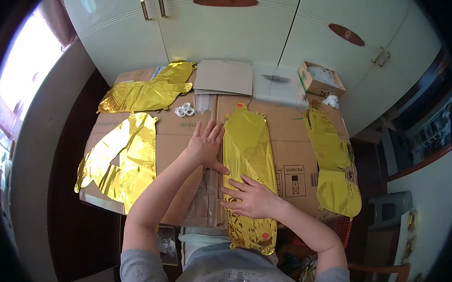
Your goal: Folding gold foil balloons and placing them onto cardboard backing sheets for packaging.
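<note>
A long flat gold foil balloon [246,145] lies lengthwise before me, its near end hanging over the table edge. It has small tabs at its corners and a red spot near each end. My left hand [206,147] rests with fingers apart on the cardboard at the balloon's left edge, thumb touching the foil. Flat on the foil's lower half lies my right hand [252,197], fingers spread toward the left. Neither hand grips anything. To the left is an angular gold foil balloon [138,150] with a cut-out.
Cardboard [291,138] covers the table. Another gold foil balloon [153,91] lies far left, one more [333,161] at the right edge. Along the back are grey-brown boards [223,76], white rolls [184,110], clear thin sticks [204,102] and a small box [321,80], before cream cabinets [221,30].
</note>
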The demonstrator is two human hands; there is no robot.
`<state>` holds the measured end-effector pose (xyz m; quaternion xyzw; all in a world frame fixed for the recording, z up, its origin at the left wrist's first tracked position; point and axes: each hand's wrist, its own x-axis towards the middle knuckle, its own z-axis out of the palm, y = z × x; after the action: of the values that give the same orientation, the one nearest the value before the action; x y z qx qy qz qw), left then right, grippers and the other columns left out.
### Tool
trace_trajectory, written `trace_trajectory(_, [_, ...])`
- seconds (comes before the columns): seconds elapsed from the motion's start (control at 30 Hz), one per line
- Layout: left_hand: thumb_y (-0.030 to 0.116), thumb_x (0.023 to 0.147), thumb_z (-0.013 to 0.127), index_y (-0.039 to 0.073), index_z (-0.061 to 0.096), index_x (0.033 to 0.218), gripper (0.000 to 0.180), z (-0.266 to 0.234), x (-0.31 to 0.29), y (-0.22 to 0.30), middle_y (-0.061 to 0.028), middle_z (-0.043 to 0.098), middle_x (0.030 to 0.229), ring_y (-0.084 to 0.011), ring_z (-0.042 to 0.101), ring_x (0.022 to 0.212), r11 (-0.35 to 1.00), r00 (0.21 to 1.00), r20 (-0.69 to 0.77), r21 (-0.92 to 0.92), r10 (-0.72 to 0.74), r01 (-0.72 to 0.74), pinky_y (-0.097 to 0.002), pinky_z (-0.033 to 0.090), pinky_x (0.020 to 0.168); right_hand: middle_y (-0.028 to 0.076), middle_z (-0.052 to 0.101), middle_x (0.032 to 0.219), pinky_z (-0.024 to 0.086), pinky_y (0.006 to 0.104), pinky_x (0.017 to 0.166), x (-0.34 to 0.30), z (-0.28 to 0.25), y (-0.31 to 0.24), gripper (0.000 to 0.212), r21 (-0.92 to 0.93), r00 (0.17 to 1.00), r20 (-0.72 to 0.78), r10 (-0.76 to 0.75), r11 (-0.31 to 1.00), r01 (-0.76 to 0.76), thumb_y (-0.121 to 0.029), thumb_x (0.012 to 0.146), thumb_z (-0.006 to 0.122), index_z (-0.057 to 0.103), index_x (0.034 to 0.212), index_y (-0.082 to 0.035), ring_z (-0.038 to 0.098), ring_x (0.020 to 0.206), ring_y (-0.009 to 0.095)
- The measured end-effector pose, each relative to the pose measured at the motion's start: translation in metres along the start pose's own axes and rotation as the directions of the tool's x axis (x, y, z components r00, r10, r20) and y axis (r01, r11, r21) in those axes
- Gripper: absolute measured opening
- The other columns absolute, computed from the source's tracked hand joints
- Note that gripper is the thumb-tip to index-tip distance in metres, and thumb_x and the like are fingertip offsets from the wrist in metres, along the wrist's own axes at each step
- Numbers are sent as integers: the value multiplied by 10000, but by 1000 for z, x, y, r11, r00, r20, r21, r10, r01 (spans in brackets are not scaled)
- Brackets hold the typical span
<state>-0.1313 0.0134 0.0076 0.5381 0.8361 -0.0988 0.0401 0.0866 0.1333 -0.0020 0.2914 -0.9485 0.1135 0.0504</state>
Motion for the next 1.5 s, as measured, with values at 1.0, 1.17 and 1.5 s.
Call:
trace_trajectory(1.0, [575,786,683,239,228,1540,943,31,49,-30,-166,343,1477,-434,238,1411,896,866,-319,-357,-384,266,-642,194,1113,-28,403,1523,198,637,1143,-11,8,-3,404,-7,998,60,-3,1000,3,-464,940,536,556,1339,-404,308,1432,342])
trace_trajectory(1.17, [477,824,673,232,279,1521,838,32,46,-22,-158,385,1443,-401,269,1404,904,793,-450,-314,-410,289,-627,213,1112,-37,381,1539,141,636,1159,-9,10,-3,426,4,993,115,1,1000,-2,-487,988,431,492,1399,-394,265,1448,365])
trace_trajectory(1.5, [144,836,675,83,605,1146,324,-59,-80,40,-134,598,1145,-340,567,1099,581,772,-634,-613,41,-535,-457,456,920,85,574,1364,313,508,1135,-10,-36,105,421,122,892,-285,352,936,-331,-240,929,587,578,1334,-127,484,1311,305])
